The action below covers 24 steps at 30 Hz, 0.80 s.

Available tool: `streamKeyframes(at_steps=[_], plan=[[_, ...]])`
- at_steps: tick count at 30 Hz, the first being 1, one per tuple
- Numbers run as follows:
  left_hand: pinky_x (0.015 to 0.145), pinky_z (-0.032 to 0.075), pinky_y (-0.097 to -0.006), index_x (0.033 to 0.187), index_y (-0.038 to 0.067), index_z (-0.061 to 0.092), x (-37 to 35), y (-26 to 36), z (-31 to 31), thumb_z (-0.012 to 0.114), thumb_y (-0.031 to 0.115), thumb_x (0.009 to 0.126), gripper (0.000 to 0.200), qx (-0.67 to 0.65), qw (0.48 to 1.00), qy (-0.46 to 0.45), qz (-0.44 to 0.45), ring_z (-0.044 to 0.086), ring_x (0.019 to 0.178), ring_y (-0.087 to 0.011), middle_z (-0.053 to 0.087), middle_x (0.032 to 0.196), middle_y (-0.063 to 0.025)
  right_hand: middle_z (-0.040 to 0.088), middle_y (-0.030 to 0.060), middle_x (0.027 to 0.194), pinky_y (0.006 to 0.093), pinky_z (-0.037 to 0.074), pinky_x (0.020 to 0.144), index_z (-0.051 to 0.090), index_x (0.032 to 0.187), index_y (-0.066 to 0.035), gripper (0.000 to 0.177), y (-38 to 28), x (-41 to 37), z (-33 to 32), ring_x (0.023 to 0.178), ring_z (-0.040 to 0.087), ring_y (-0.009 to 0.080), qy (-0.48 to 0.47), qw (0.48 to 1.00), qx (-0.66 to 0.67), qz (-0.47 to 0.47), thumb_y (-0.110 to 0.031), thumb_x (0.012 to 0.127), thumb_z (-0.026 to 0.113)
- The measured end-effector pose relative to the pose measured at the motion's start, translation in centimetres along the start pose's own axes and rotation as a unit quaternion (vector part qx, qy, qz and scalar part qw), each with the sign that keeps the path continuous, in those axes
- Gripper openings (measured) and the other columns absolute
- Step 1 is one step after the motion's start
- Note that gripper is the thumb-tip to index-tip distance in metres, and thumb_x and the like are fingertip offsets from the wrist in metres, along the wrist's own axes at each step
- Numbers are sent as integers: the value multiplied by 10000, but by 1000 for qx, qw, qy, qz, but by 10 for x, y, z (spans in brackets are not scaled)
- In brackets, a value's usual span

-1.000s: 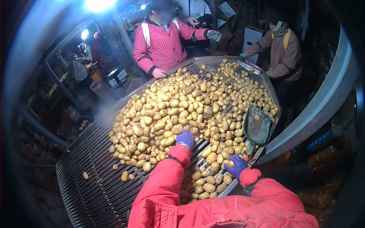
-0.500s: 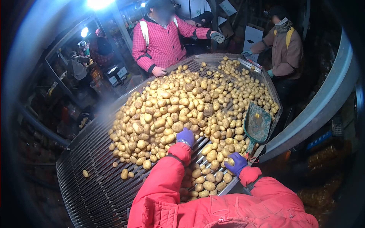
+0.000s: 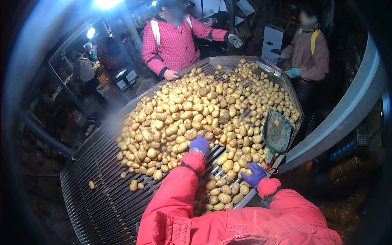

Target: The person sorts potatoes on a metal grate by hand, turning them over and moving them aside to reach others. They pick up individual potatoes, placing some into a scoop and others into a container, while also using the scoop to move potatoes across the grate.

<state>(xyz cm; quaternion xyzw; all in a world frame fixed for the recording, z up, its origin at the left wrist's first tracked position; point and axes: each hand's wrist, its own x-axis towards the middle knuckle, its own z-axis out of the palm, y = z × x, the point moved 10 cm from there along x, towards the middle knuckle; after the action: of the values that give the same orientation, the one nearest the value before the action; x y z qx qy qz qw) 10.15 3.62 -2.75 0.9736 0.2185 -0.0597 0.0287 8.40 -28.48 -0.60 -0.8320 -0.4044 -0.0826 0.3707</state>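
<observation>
A large heap of potatoes (image 3: 163, 118) covers much of a slatted metal sorting table (image 3: 102, 208). My left hand (image 3: 199, 145), in a purple glove, reaches against the near side of the heap, and its fingertips are hidden from me. Closer to the right edge, my right hand (image 3: 255, 175), also purple-gloved, has its fingers curled round a potato (image 3: 247, 173). Below and between my arms lies a smaller group of potatoes (image 3: 224, 198).
A green scoop (image 3: 277, 130) lies on the potatoes at the right rim. Across the table stand a person in a pink checked jacket (image 3: 173, 45) and another in a brown jacket (image 3: 308, 53). A curved metal beam (image 3: 347, 106) arches on the right. A few stray potatoes (image 3: 133, 185) lie left.
The person in the brown jacket has straightened and drawn their hands back from the far right rim. My own two hands have barely moved.
</observation>
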Motion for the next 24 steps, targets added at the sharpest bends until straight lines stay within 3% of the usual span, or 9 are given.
streamKeyframes(at_steps=[12, 15, 24], plan=[[774, 540, -468, 1085, 100, 718, -3, 1, -5, 515, 210, 943, 271, 12, 1000, -8, -1, 708, 972, -305, 626, 1195, -153, 618, 135, 949, 410, 543, 730, 641, 1019, -105, 391, -1, 1, -1, 846, 648, 333, -3, 1000, 0, 2, -321, 747, 821], [779, 539, -465, 1093, 107, 717, -1, 0, -1, 518, 215, 944, 272, 11, 1000, -13, -7, 708, 982, -298, 626, 1204, -150, 621, 140, 1026, 418, 553, 765, 639, 1061, -121, 427, 5, -2, 4, 876, 658, 343, -23, 1000, -3, 16, -377, 766, 813], [792, 533, -474, 1110, 106, 712, 1, -1, 1, 506, 216, 947, 285, 8, 1000, -27, -13, 703, 1004, -296, 617, 1223, -151, 619, 129, 950, 405, 546, 715, 642, 1010, -117, 386, -1, 1, -1, 827, 653, 329, 0, 1000, -1, 5, -319, 739, 828]])
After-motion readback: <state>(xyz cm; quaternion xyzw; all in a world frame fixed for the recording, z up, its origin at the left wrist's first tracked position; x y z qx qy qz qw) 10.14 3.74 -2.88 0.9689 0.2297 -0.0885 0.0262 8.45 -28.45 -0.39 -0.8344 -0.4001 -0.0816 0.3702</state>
